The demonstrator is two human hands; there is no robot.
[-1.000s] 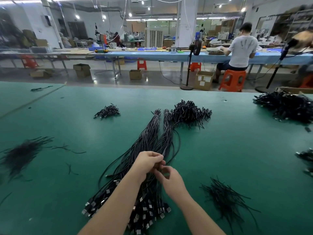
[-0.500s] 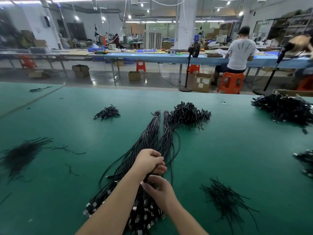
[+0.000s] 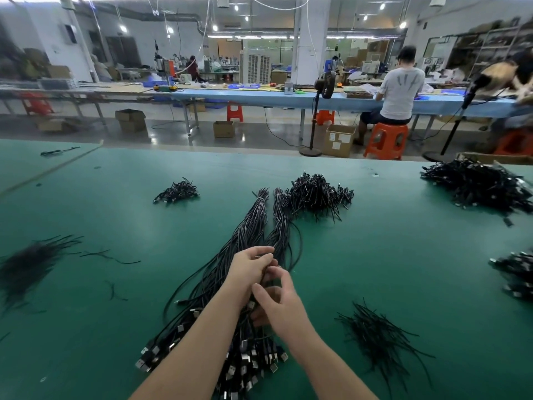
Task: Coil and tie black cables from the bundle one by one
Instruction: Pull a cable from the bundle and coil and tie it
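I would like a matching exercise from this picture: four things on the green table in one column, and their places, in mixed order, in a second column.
Things
1. long bundle of black cables with metal plugs
2. loose pile of thin black twist ties
3. small heap of coiled black cables
4. large heap of black cables

Places
A. far right, near the table's far edge
B. under both hands, at the centre
C. near right, beside the right forearm
D. far left of the bundle's tip

Pairs: 1-B, 2-C, 3-D, 4-A
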